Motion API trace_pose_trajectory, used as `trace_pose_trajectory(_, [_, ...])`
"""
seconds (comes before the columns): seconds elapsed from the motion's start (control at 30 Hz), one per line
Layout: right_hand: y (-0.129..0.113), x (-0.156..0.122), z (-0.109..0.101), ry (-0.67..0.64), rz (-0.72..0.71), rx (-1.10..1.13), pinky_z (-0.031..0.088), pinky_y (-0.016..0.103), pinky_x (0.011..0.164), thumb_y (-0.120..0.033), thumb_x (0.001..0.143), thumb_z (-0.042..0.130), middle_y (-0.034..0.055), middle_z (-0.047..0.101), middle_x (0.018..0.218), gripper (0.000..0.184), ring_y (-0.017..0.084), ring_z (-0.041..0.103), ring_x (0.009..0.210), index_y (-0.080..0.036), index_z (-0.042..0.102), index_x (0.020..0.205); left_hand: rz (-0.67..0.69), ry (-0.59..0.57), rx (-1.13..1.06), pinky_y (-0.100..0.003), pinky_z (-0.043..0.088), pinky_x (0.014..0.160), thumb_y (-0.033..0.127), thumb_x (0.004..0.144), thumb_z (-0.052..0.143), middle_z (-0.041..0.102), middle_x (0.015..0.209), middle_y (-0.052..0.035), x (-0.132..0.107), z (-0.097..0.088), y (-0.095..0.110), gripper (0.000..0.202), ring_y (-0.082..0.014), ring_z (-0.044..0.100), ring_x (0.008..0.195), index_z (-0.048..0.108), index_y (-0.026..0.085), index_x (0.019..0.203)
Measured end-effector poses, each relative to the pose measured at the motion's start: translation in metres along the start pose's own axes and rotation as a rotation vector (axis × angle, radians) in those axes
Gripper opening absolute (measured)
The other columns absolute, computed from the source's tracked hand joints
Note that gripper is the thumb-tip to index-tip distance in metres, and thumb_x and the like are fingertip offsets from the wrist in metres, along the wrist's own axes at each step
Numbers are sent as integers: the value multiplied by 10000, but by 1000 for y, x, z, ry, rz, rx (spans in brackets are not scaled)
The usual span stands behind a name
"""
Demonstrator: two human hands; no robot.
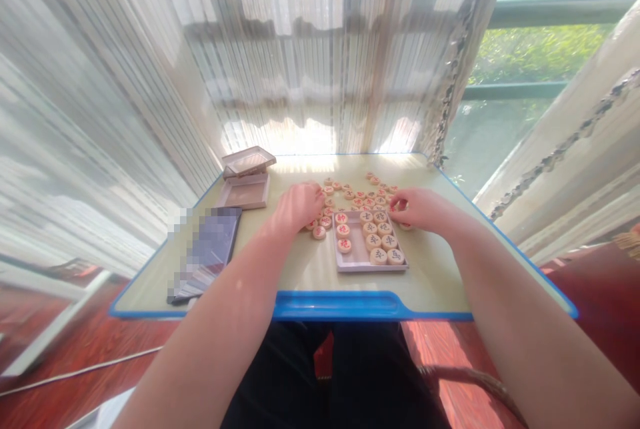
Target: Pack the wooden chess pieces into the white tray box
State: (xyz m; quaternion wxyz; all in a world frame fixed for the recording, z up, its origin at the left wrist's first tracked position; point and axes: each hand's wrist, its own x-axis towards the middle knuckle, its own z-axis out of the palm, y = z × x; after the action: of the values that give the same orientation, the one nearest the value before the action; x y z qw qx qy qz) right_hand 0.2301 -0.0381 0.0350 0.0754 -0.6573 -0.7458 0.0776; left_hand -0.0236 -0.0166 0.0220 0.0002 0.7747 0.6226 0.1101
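On the table, a shallow open box (357, 262) holds round wooden Chinese chess pieces. Dark-marked pieces (379, 255) stand in two columns on its right, and three red-marked pieces (343, 245) line its left wall. Behind the box, many more pieces (369, 202) lie loose. My left hand (301, 206) is beyond the box's left corner, its fingers curled down over loose pieces; what is under them is hidden. To the right of the box, my right hand (417, 207) has thumb and fingers bent together among pieces; anything between the fingertips cannot be made out.
Two more shallow box parts, a tray (245, 190) and a lid (249, 161), sit at the back left. A dark flat tablet-like object (215, 249) lies at the left. A raised blue edge (340, 305) runs along the table's front; curtains (320, 82) hang behind.
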Motion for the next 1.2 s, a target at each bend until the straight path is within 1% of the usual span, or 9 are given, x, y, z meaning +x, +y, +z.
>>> trace_pose_trajectory(0.2, [10, 8, 10, 38, -28, -14, 412, 264, 598, -363, 685, 582, 33, 691, 868, 272, 188, 608, 735, -218, 681, 892, -5, 9, 1, -267, 460, 793, 396, 890, 360, 659, 1035, -70, -1, 0, 0, 360, -206, 607, 920, 631, 202, 1028])
trace_pose_trajectory(0.37, [5, 6, 8, 45, -15, -9, 436, 271, 648, -349, 690, 584, 59, 692, 941, 348, 211, 621, 809, -204, 681, 992, 8, 17, 11, -294, 468, 799, 358, 892, 354, 645, 1057, -80, -1, 1, 2, 354, -215, 616, 913, 632, 204, 1048])
trace_pose_trajectory(0.5, [3, 5, 7, 43, -43, -49, 448, 281, 681, -346, 706, 557, 75, 686, 971, 311, 222, 626, 838, -198, 697, 941, -6, 29, -28, -324, 484, 796, 375, 894, 360, 633, 1084, -94, 0, 3, 0, 361, -231, 627, 906, 621, 210, 1083])
trace_pose_trajectory(0.63, [8, 6, 9, 60, -63, -52, 455, 292, 685, -372, 708, 549, 63, 685, 952, 322, 221, 626, 827, -218, 706, 944, -30, 75, -85, -327, 486, 836, 328, 898, 381, 653, 1077, -104, 1, 4, -3, 390, -246, 629, 955, 541, 214, 1235])
trace_pose_trajectory(0.73, [10, 8, 10, 66, -60, -36, 457, 298, 690, -387, 707, 552, 58, 686, 956, 342, 225, 627, 832, -227, 709, 965, -119, 108, -88, -351, 486, 854, 312, 900, 382, 673, 1031, -124, 0, -1, -3, 435, -271, 630, 977, 484, 173, 1299])
trace_pose_trajectory(0.83, [7, 6, 9, 76, -41, -10, 458, 301, 707, -385, 717, 544, 63, 689, 959, 346, 227, 625, 852, -215, 704, 973, -177, 112, -72, -373, 483, 880, 340, 889, 403, 682, 988, -131, -2, -6, -3, 402, -281, 622, 995, 550, 159, 1217])
trace_pose_trajectory(0.97, [2, 4, 6, 84, -46, -5, 459, 302, 726, -358, 736, 523, 72, 687, 999, 335, 225, 622, 868, -199, 694, 976, -145, 70, -90, -380, 494, 861, 341, 872, 415, 684, 946, -110, -2, -7, -1, 343, -275, 619, 969, 625, 197, 1102])
trace_pose_trajectory(1.1, [3, 4, 7, 75, -81, -23, 462, 300, 734, -326, 713, 548, 67, 693, 1000, 327, 225, 626, 869, -198, 692, 978, -139, 42, -118, -375, 498, 808, 321, 875, 404, 678, 866, -108, -5, -9, 1, 331, -274, 631, 902, 627, 203, 1089])
trace_pose_trajectory(1.2, [5, 6, 10, 77, -89, -26, 462, 310, 739, -314, 703, 554, 65, 694, 987, 328, 234, 624, 875, -202, 696, 977, -194, 42, -103, -381, 489, 807, 304, 887, 403, 677, 863, -133, -9, -15, 0, 322, -281, 636, 901, 635, 180, 1071])
